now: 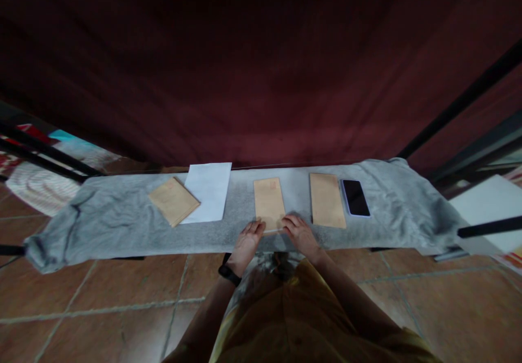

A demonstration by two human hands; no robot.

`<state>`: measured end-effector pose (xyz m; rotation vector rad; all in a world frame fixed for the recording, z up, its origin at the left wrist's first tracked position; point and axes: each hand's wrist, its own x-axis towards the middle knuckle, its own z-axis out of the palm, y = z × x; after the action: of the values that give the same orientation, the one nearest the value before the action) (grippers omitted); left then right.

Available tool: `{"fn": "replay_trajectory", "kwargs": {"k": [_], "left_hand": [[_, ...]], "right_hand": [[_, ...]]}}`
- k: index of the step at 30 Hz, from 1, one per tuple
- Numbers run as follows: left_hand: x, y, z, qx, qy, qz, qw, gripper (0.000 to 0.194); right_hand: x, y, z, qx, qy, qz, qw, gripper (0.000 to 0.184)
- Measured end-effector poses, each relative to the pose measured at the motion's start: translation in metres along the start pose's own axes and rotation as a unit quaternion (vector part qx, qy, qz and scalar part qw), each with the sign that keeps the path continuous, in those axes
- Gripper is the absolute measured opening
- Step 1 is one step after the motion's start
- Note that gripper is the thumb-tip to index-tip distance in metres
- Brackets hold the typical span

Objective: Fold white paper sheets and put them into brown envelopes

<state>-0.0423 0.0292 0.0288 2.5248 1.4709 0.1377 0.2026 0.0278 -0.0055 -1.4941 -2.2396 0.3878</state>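
A brown envelope (268, 201) lies in the middle of a grey cloth-covered bench (114, 216). My left hand (248, 239) rests at its near left corner, fingers flat on the cloth. My right hand (299, 231) rests at its near right corner, fingers laid flat and touching the envelope's lower edge. Neither hand holds anything. A second brown envelope (327, 200) lies to the right. A third brown envelope (173, 200) lies tilted at the left, overlapping a white sheet of paper (210, 189).
A black phone (355, 198) lies beside the right envelope. A dark red curtain (261, 69) hangs behind the bench. Black metal bars (457, 107) stand at both sides. Brown floor tiles (101, 303) run under the bench.
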Motion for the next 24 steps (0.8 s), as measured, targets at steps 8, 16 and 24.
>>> {"fn": "replay_trajectory", "kwargs": {"k": [8,16,24], "left_hand": [[0.0,-0.001,0.004,-0.037,0.016,-0.005,0.999,0.059],[0.024,0.004,0.002,-0.024,0.042,-0.009,0.999,0.035],[0.11,-0.008,0.021,-0.024,0.092,-0.014,0.995,0.059]], "right_hand": [[-0.001,0.004,0.005,0.018,0.022,-0.006,1.0,0.032],[-0.004,0.006,0.007,0.035,0.042,-0.02,0.998,0.03],[-0.003,0.004,0.009,0.052,0.075,-0.019,0.996,0.027]]}}
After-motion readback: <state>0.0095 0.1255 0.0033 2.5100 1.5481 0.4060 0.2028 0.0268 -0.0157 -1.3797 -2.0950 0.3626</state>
